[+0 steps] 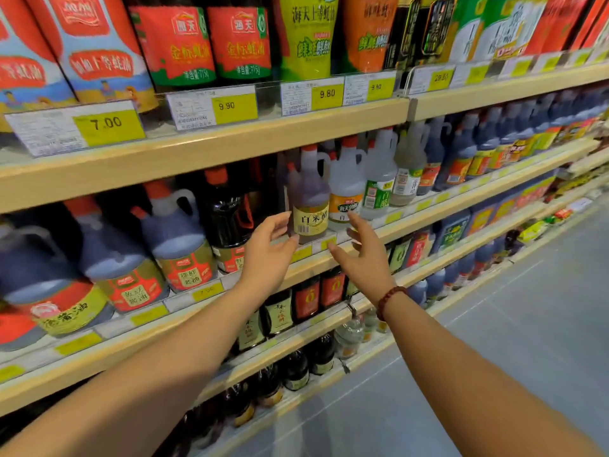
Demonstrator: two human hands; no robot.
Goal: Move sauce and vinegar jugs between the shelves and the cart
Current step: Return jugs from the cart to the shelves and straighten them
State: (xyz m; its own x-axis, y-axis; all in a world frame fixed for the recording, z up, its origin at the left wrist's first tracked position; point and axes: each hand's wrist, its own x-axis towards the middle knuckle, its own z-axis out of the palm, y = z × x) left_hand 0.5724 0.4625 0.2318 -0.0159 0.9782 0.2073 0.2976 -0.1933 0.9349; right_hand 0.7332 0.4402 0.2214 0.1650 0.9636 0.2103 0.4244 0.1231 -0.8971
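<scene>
A clear vinegar jug (pixel 309 206) with an orange cap and a yellow label stands at the front of the middle shelf (pixel 428 219). My left hand (pixel 268 250) is just left of it, fingers spread and relaxed, holding nothing. My right hand (pixel 361 250) is just right of and below the jug, fingers also spread, empty, with a bead bracelet on the wrist. Neither hand touches the jug. No cart is in view.
More white vinegar jugs (pixel 347 186) stand to the right, dark soy sauce jugs (pixel 178 235) to the left. Oyster sauce bottles (pixel 240 44) fill the top shelf above yellow price tags (pixel 108 125). Lower shelves hold small dark bottles (pixel 306 300). Grey aisle floor (pixel 527 324) lies to the right.
</scene>
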